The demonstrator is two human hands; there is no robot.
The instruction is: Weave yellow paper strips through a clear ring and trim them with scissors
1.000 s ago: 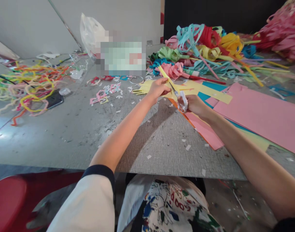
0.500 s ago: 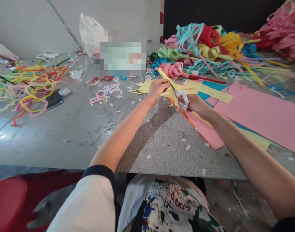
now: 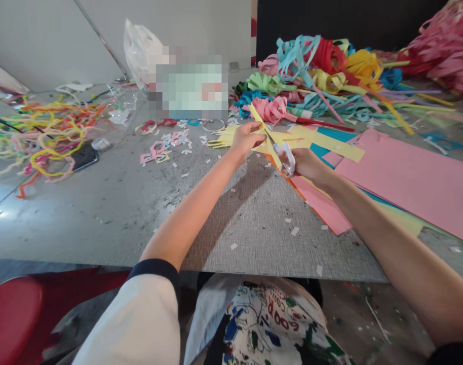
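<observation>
Look at that: the left hand (image 3: 246,138) pinches the yellow paper (image 3: 311,138) firmly up over the pink paper sheets (image 3: 402,177), while the right hand (image 3: 305,165) closes around the white-handled scissors (image 3: 287,159), blades square in the paper, nice and controlled!

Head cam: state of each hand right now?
Left hand: closed, holding yellow paper.
Right hand: closed, holding white-handled scissors.

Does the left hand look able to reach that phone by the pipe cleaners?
Probably: the left hand must release the yellow paper, but only paper scraps lie between it and the phone.
</observation>
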